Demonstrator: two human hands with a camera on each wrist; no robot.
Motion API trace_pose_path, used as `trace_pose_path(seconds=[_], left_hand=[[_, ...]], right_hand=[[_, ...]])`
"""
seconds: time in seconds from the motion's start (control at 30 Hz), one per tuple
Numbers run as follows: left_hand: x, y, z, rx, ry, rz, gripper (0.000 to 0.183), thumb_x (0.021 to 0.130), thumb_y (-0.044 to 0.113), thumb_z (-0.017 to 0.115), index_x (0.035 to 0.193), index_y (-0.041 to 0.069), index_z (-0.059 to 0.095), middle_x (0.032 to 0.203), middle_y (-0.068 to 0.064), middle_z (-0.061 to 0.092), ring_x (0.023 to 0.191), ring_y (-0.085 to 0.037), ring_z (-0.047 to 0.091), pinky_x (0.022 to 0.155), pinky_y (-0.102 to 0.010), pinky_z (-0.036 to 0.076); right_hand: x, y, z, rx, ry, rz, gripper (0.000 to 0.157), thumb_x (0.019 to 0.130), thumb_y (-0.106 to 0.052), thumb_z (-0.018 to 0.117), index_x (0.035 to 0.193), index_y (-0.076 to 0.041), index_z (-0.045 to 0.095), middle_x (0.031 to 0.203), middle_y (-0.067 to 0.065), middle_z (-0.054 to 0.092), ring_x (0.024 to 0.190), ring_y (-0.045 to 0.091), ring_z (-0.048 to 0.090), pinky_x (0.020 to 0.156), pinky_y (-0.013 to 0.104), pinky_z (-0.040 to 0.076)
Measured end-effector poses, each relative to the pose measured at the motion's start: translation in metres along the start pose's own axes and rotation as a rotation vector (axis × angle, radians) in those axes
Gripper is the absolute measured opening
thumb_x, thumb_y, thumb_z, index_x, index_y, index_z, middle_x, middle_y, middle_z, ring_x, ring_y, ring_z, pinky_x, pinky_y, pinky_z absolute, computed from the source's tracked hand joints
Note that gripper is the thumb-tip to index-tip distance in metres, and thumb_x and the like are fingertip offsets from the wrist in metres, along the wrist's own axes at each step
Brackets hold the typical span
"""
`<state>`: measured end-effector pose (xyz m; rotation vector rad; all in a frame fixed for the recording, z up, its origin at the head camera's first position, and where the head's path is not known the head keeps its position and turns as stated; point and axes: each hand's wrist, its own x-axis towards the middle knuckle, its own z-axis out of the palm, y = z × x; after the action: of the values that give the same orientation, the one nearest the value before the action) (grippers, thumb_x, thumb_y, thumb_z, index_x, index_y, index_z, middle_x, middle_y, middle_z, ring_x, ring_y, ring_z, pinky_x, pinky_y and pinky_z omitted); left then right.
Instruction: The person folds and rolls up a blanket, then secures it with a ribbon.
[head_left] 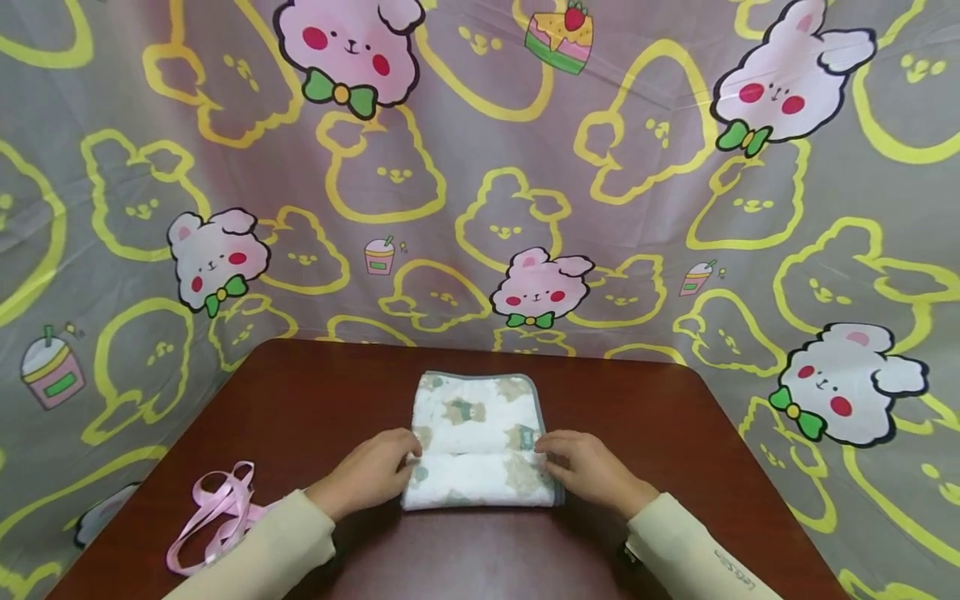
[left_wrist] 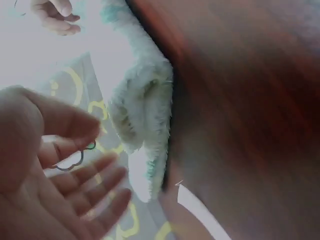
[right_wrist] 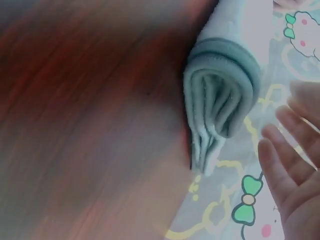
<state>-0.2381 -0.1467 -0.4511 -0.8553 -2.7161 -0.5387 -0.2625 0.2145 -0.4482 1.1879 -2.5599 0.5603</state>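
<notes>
A fluffy white cloth with brown bear prints and grey-green edging lies folded on the table, a crease running across its middle. My left hand is at its left edge, fingers loosely bent and spread. In the left wrist view that hand shows nothing between thumb and fingers, with the rolled plush fold beside it. On the opposite side, my right hand has its fingertips over the right edge. The right wrist view shows relaxed right fingers next to the cloth's stacked, bound layers.
A loose tangle of pink ribbon lies on the table's left side, by my left sleeve. The dark reddish-brown table has rounded far corners. A grey curtain with cartoon rabbits hangs around its back and sides.
</notes>
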Motion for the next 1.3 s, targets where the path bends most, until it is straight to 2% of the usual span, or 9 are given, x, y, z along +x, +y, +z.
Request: trace_pose_path(seconds=[0.13,0.23,0.3,0.5,0.6,0.7,0.83,1.13,1.3], left_hand=[[-0.012,0.005,0.002,0.021,-0.094,0.173,0.035,0.087,0.017,0.070,0.118,0.002,0.065,0.124,-0.011,0.062,0.118,-0.027,0.056,0.093,-0.048,0.046],[-0.018,0.008,0.005,0.058,-0.141,0.247,0.058,0.086,0.026,0.073,0.131,-0.005,0.056,0.134,-0.018,0.055,0.125,-0.032,0.051,0.097,-0.052,0.042],[-0.021,0.009,0.006,0.091,-0.141,0.268,0.067,0.083,0.028,0.076,0.134,-0.008,0.052,0.136,-0.020,0.053,0.126,-0.033,0.050,0.099,-0.051,0.041],[-0.022,0.008,0.009,0.127,-0.163,0.217,0.067,0.079,0.023,0.076,0.132,-0.010,0.052,0.134,-0.021,0.054,0.125,-0.030,0.051,0.100,-0.047,0.041],[-0.021,0.006,0.010,0.152,-0.180,0.214,0.065,0.075,0.016,0.074,0.132,-0.009,0.053,0.133,-0.020,0.055,0.125,-0.029,0.052,0.100,-0.044,0.042],[-0.019,0.006,0.013,0.200,-0.177,0.218,0.067,0.069,0.014,0.074,0.131,-0.007,0.055,0.131,-0.018,0.058,0.122,-0.027,0.054,0.096,-0.049,0.044],[-0.014,0.005,0.016,0.266,-0.159,0.217,0.068,0.066,0.018,0.076,0.128,-0.004,0.058,0.127,-0.014,0.061,0.118,-0.026,0.057,0.090,-0.053,0.047],[-0.009,0.007,0.023,0.378,-0.069,0.287,0.056,0.065,0.010,0.074,0.118,-0.004,0.063,0.114,-0.014,0.065,0.105,-0.028,0.063,0.091,-0.042,0.048],[-0.008,0.004,0.027,0.363,-0.056,0.255,0.048,0.069,0.009,0.071,0.116,-0.002,0.064,0.110,-0.013,0.066,0.101,-0.027,0.064,0.086,-0.043,0.051]], right_hand=[[-0.005,-0.005,0.000,-0.050,-0.119,-0.060,0.038,0.086,-0.026,0.076,0.118,-0.007,0.069,0.120,0.003,0.065,0.111,0.019,0.060,0.089,0.039,0.050],[-0.008,-0.007,0.001,-0.066,-0.192,-0.083,0.051,0.082,-0.029,0.079,0.125,-0.006,0.064,0.127,0.007,0.061,0.117,0.022,0.057,0.092,0.041,0.048],[-0.007,-0.008,0.002,-0.069,-0.231,-0.069,0.058,0.080,-0.029,0.081,0.129,-0.006,0.061,0.132,0.008,0.058,0.121,0.023,0.055,0.094,0.041,0.047],[-0.007,-0.008,0.007,-0.096,-0.322,0.024,0.069,0.078,-0.031,0.082,0.137,-0.006,0.055,0.139,0.007,0.052,0.126,0.023,0.050,0.099,0.039,0.043],[-0.007,-0.008,0.008,-0.109,-0.333,0.023,0.069,0.077,-0.028,0.081,0.136,-0.004,0.055,0.139,0.009,0.053,0.126,0.023,0.050,0.099,0.040,0.043],[-0.007,-0.008,0.008,-0.119,-0.337,0.015,0.067,0.076,-0.024,0.081,0.135,-0.002,0.055,0.138,0.011,0.053,0.126,0.024,0.050,0.099,0.040,0.043],[-0.006,-0.007,0.008,-0.138,-0.343,0.010,0.069,0.075,-0.021,0.081,0.135,0.000,0.054,0.138,0.013,0.053,0.126,0.025,0.050,0.099,0.040,0.043],[-0.005,-0.004,0.014,-0.223,-0.313,-0.038,0.070,0.070,-0.019,0.080,0.133,0.001,0.055,0.131,0.013,0.057,0.121,0.026,0.054,0.097,0.040,0.045],[-0.005,-0.005,0.016,-0.238,-0.299,-0.035,0.071,0.068,-0.017,0.080,0.132,0.001,0.055,0.129,0.014,0.058,0.118,0.027,0.056,0.095,0.040,0.046]])
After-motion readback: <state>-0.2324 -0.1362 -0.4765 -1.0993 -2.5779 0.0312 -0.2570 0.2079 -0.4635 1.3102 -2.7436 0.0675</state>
